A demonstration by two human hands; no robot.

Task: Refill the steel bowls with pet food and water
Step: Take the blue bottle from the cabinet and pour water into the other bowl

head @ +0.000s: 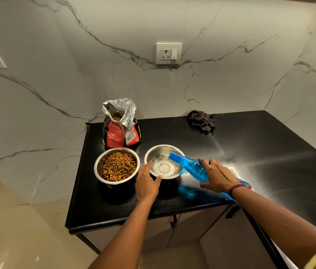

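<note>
Black counter (250,152) carries bowls (116,165), bag (121,125), cloth (202,120).

A translucent blue bottle (191,167), brown kibble (118,166) in a steel-grey bowl (97,167), a red-and-black foil-lined bag (121,127), a dark checked cloth (202,120) and grey-veined white marble wall (56,55) are seen around a glossy black counter (260,144).

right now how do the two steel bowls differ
The left bowl holds brown kibble; the right bowl holds clear water, with more pouring in from the tilted blue bottle.

The left bowl stands untouched, while the left hand rests against the right bowl's near rim and the right hand tips the bottle over it.

The left bowl looks slightly wider.

Both are round, shiny steel, upright, side by side on the black counter.
</note>
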